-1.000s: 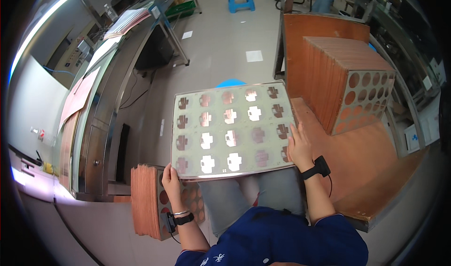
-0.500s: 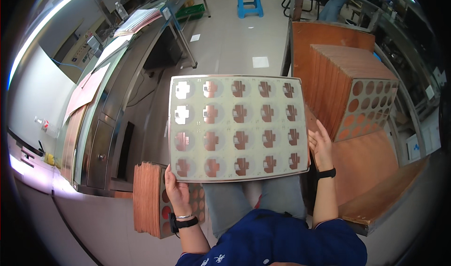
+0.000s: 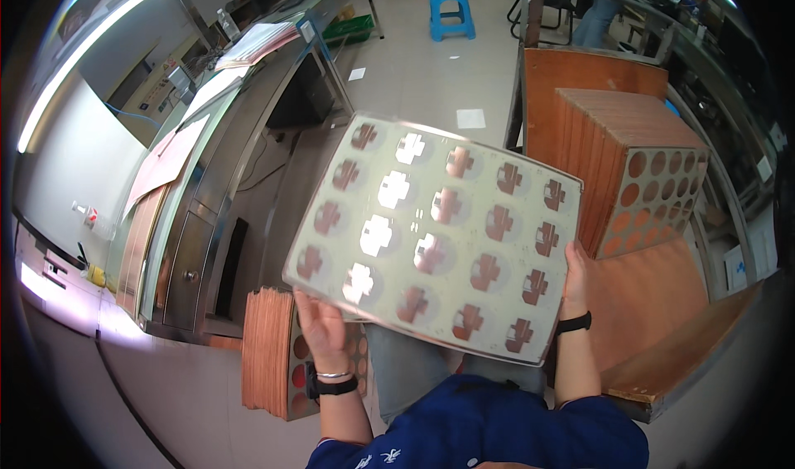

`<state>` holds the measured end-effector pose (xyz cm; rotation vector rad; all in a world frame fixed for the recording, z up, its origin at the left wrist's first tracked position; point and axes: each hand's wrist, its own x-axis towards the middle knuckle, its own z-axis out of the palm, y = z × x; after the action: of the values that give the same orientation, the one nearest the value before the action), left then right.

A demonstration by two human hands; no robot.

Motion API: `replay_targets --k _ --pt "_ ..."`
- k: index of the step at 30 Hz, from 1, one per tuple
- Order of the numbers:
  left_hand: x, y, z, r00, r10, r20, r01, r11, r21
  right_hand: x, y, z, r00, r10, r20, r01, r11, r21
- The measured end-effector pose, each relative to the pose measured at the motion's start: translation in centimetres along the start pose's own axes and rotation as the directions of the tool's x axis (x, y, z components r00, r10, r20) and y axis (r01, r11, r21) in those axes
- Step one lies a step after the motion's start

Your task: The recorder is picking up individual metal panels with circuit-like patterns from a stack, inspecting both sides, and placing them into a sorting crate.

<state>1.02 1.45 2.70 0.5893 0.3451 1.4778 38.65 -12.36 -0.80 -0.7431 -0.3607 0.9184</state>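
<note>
A large pale circuit board panel with rows of copper-coloured patches is held up in front of me. It is turned askew, its right side lower than its left. My right hand grips its right edge, with part of the fingers hidden behind it. Near the lower left corner, my left hand supports the bottom edge, palm up, its fingertips partly out of sight under the panel. Several patches shine white with reflected light.
A thick stack of panels with round holes stands on a wooden rack at my right. Another stack is low at my left. A glass-topped bench runs along the left. A blue stool stands far ahead.
The panel has turned clockwise from nearly level, and its light reflections have shifted. My right hand has moved down with its edge; my left hand now sits under the lower edge.
</note>
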Motion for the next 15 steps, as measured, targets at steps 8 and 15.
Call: replay_targets --k 8,15 --pt "-2.7 -6.4 5.7 0.964 -0.261 0.051 0.258 0.964 0.059 -3.6 3.4 5.8 0.984 0.179 0.02 -0.179 0.967 0.182" --pt "-1.2 -4.2 2.1 0.95 -0.312 0.015 0.308 0.946 0.104 -1.7 -2.0 1.7 0.992 0.015 -0.125 -0.009 0.999 0.045"
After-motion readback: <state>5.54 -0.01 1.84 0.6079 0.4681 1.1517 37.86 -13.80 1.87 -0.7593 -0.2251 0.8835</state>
